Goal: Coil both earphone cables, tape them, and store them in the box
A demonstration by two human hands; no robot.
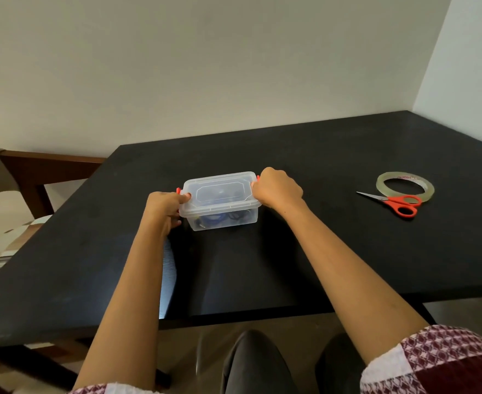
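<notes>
Atop matte black table [333, 166], left hand [164, 207] and right hand [276, 189] gripping clear, rounded plastic box [220, 194].

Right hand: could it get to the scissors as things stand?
Probably yes. The right hand holds the box by its right end, and only bare table lies between it and the scissors; it would have to let go first.

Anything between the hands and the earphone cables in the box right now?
Yes. The clear lid sits on the box, covering the cables visible through its wall. The left hand and right hand grip the box's ends by the red latches; nothing else visible is in the way.
</notes>
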